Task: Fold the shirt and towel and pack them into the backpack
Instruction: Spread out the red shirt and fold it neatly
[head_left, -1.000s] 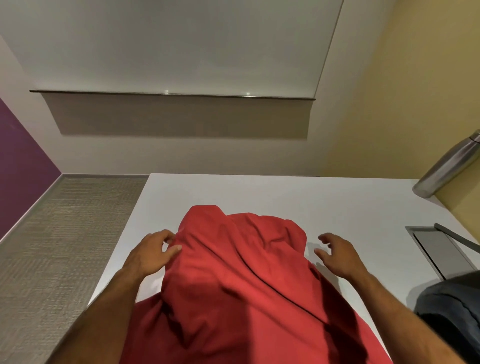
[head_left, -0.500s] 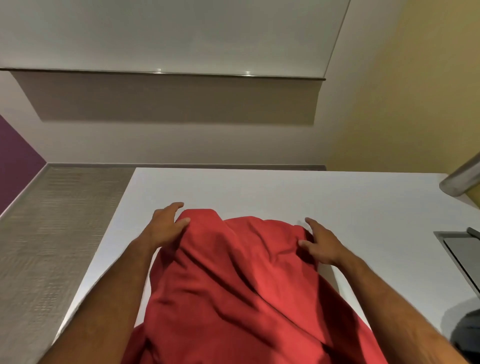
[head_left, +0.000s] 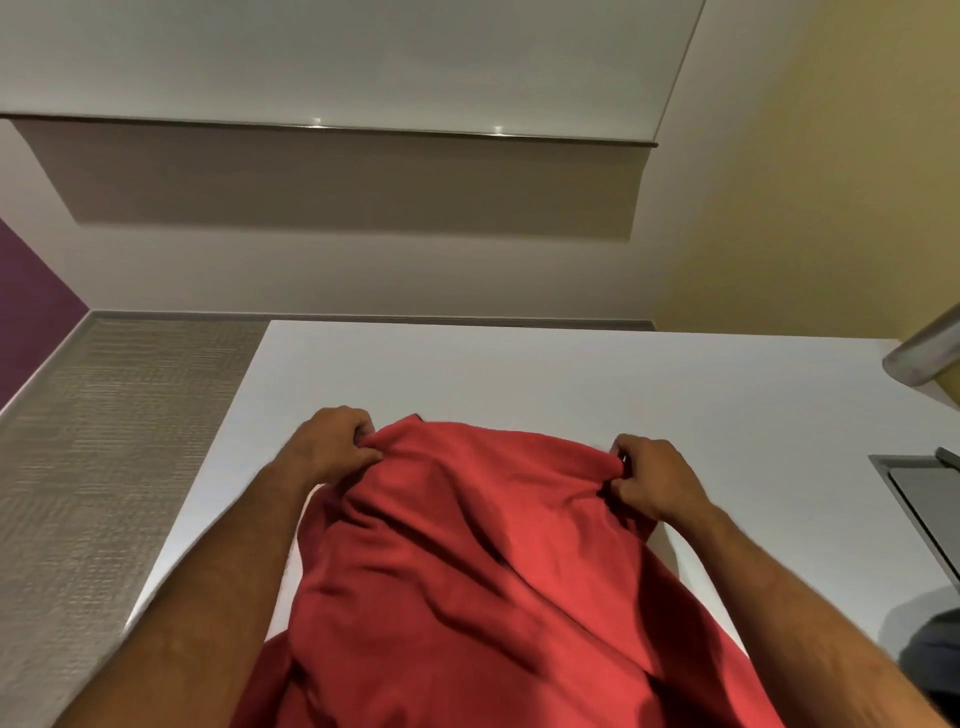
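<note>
While both forearms reach up from the bottom of the frame, the left hand (head_left: 332, 449) is clamped on the far left corner of the red cloth (head_left: 467, 571), its fingers curled over the edge and its thumb pressed in from the side. The right hand (head_left: 652, 480) grips the far right corner the same way, fingers curled round a bunched fold. Between the two hands the far edge of the cloth runs across the middle of the frame, slightly humped at its left end.

The cloth (whether shirt or towel cannot be told from this view) spreads from that edge down to the bottom of the frame, creased in long soft folds, with darker shadowed folds at the lower left. It lies on the white tabletop (head_left: 519, 374), which fills the centre and right of the frame.

At the right edge, a steel bottle (head_left: 930, 353) leans in, only partly in view. Below it a grey panel (head_left: 919, 488) is set into the tabletop. At the lower right corner a dark backpack (head_left: 935, 654) shows in part. A carpeted floor (head_left: 104, 441) fills the left of the frame.
</note>
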